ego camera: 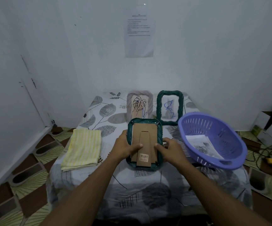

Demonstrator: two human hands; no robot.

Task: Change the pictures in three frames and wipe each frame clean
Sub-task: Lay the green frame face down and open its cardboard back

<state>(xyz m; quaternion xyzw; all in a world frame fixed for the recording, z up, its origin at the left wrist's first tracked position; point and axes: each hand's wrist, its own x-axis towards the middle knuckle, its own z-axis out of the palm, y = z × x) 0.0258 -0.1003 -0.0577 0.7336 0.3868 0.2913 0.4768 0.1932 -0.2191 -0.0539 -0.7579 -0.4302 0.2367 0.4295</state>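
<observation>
Green woven frame (145, 120) sits face down at the middle of the desk (105, 115). Its brown cardboard back (144, 131) and folded stand face up, with a barcode sticker (143, 156) at the near end. We have both hands on it. Left hand (127, 146) grips the left edge, thumb laid across the cardboard. Right hand (169, 148) grips the right edge, thumb likewise on the back. Hands apart, the stand between the two thumbs. We cannot tell whether the frame rests flat or is raised.

Far side: pale frame (139, 103) with a leaf line drawing, upright. Just right of it, a second green frame (170, 107), upright, holding a blue scribble. Purple slotted basket (211, 128) right of the held frame, printed sheets (202, 144) inside. Yellow striped cloth (83, 148), folded, left of the frame and apart from it.

Desk covered in white leaf-print fabric. Pale walls; a printed notice (139, 35) on the far wall, text too small to read. Floor tiled brown with green fan shapes.
</observation>
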